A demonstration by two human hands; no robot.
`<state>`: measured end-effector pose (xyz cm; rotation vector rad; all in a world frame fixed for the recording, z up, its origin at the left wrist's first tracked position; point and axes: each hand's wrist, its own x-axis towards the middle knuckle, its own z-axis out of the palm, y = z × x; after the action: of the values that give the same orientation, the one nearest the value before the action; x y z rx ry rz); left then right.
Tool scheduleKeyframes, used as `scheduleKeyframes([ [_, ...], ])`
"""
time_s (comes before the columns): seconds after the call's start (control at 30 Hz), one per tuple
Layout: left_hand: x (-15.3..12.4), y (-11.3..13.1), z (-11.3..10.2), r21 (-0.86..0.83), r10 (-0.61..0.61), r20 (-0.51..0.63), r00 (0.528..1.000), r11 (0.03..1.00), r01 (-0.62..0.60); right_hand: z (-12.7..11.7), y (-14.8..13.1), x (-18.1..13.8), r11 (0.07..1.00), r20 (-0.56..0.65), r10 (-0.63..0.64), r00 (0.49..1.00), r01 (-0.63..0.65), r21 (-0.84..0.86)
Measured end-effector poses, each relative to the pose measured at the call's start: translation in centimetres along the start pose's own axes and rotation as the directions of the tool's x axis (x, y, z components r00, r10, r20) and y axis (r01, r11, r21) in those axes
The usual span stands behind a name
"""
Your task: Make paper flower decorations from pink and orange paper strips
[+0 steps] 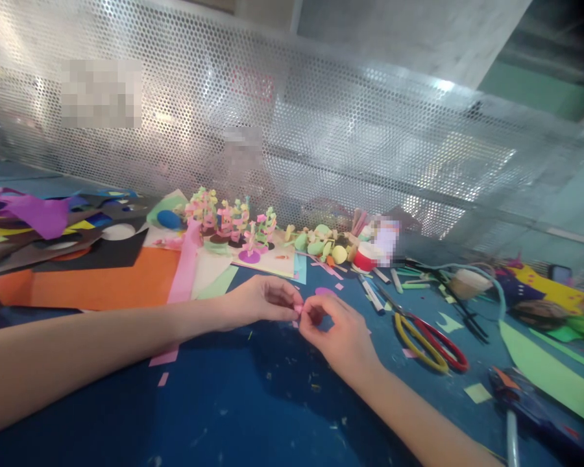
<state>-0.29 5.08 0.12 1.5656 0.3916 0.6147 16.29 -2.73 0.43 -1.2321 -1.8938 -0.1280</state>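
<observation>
Taking the meeting fingertips as the dial's centre, with 12 o'clock pointing toward the perforated metal screen [321, 139], the left hand [267, 299] is coming in from the 9 o'clock side and the right hand [338, 331] from about 4 o'clock. The 2 hands are sharing a small pink piece [298, 310] at the dial's centre, just above the blue tabletop [214, 408]. The left is pinching it narrowly between thumb and fingertips; the right is closing a rounded pinch on its other side, probably because so slight a thing needs steadying from 2 sides (its exact shape is hiding behind the fingers).

At 10 o'clock a pink strip [189, 253] is running beneath the left forearm, overlapping the orange sheet [111, 285] at 9 o'clock. Small pink, yellow and green ornaments [202, 211] are standing grouped at 11 o'clock, seemingly set back to leave the working spot free. The scissors [421, 340] are lying near 3 o'clock, handles angling toward the person, which appears to suit the right hand's reach. Farther out, between 3 and 4 o'clock, what looks like a glue gun [540, 408] is resting near a pale green sheet [555, 373], likely within reach of that same side.
</observation>
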Motion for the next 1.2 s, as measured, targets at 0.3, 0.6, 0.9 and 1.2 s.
scheduleKeyframes([
  [0.3, 0.3, 0.3, -0.1, 0.038, 0.052, -0.084, 0.995, 0.998, -0.048, 0.1, 0.8, 0.1, 0.977, 0.030, 0.108, 0.994, -0.112, 0.181],
  [0.6, 0.3, 0.1, -0.1, 0.002, 0.061, -0.114, 0.992, 0.998, -0.061, 0.3, 0.9, 0.2, 0.892, 0.167, 0.272, 0.948, -0.313, 0.326],
  [0.9, 0.4, 0.1, -0.1, 0.020, 0.090, -0.110, 0.990, 0.996, -0.088, 0.4, 1.0, 0.1, 0.878, 0.157, 0.281, 0.947, -0.320, 0.356],
  [1.2, 0.4, -0.2, -0.1, 0.063, 0.042, -0.069, 0.997, 0.997, -0.038, 0.2, 1.3, 0.3, 0.916, 0.093, 0.297, 0.950, -0.311, 0.255],
])
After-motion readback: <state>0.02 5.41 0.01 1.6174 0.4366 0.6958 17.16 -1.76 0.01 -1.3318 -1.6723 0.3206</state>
